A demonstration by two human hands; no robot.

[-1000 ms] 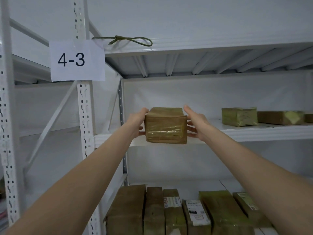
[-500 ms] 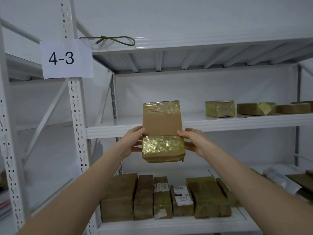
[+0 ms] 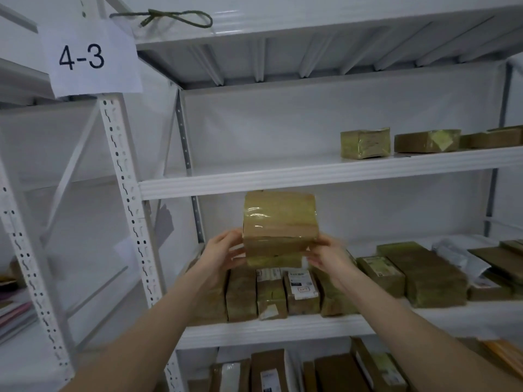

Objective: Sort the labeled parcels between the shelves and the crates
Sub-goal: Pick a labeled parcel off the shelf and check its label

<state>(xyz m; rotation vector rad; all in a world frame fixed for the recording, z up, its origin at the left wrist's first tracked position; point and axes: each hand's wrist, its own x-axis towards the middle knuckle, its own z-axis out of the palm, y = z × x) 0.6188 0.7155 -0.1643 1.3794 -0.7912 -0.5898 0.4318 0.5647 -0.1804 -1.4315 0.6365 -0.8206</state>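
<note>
Left hand (image 3: 223,251) and right hand (image 3: 328,258) grip the parcel (image 3: 278,222) above standing boxes (image 3: 271,292) on the shelf (image 3: 268,332).

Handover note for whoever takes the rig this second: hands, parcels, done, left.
Hands: left hand and right hand both grip the taped parcel by its sides, held up in front of the rack with the 4-3 sign.
Parcels: a parcel row stands on the lower shelf; the upper parcels lie on the upper shelf.
Done: those are shelved.
Left: place the held parcel. Its label is not visible, and no crates are in view.
</note>
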